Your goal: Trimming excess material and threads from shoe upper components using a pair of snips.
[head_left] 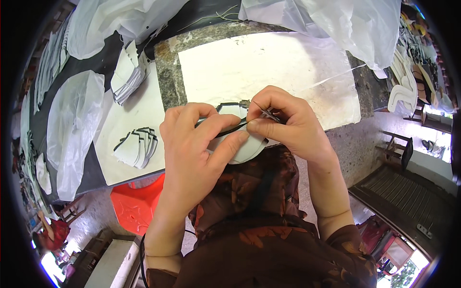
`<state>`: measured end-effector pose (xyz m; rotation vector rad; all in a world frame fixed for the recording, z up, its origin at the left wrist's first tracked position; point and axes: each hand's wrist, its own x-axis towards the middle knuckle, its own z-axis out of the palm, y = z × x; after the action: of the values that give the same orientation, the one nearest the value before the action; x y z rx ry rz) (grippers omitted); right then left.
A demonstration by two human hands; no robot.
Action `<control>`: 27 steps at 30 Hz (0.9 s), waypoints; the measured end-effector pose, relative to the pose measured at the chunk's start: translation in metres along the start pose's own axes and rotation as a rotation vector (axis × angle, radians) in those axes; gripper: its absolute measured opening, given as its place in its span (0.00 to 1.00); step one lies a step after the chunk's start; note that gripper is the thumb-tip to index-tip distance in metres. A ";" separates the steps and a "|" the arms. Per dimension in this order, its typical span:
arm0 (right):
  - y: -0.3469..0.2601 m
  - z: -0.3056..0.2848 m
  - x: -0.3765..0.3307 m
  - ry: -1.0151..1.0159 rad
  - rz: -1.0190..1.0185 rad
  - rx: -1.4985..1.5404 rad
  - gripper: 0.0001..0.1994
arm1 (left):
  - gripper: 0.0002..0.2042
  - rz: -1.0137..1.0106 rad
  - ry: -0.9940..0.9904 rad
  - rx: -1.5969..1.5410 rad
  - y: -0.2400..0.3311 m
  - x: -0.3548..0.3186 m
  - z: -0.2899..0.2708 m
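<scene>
Nearest the camera lay the person's lap, covered by a dark brown garment (254, 230) with an orange leaf pattern. Just beyond it the two hands met over the near edge of the surface (165, 67). The left hand (192, 144) was curled closed around a white curved piece (240, 146) with black trim, its thumb pressed flat on the piece's near face and its fingers wrapped over the top. The right hand (288, 122) was pinched shut on a thin needle-like tool (266, 113), thumb and forefinger tight together, the tip lying at the piece's upper black edge. A black cord (230, 129) ran along that edge between the two hands (whether it was sewn on or loose I could not tell). The piece itself hung at the surface's near edge, partly over the lap.

To the left, on a cream sheet (139, 110), sat a fanned stack of similar white pieces (137, 146), and farther off a second, taller stack (127, 72). Below these, lower down, stood a red plastic stool (137, 201). Farther still, a pale sheet (259, 67) covered the stone surface, and clear plastic bags (345, 24) were heaped at the far side.
</scene>
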<state>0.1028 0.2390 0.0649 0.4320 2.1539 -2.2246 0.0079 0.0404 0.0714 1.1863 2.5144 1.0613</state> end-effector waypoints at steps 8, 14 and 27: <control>0.021 0.005 0.009 0.056 -0.136 -0.115 0.05 | 0.17 -0.034 -0.070 -0.060 -0.025 -0.004 0.013; 0.021 -0.007 0.004 0.056 -0.139 0.009 0.06 | 0.27 0.038 -0.162 0.155 -0.042 -0.009 0.003; -0.001 -0.002 -0.003 -0.066 0.087 0.126 0.05 | 0.22 -0.125 -0.264 -0.430 -0.005 0.018 -0.037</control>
<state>0.1063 0.2401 0.0662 0.4400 1.9324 -2.3014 -0.0225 0.0314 0.0982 0.9591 1.9994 1.2376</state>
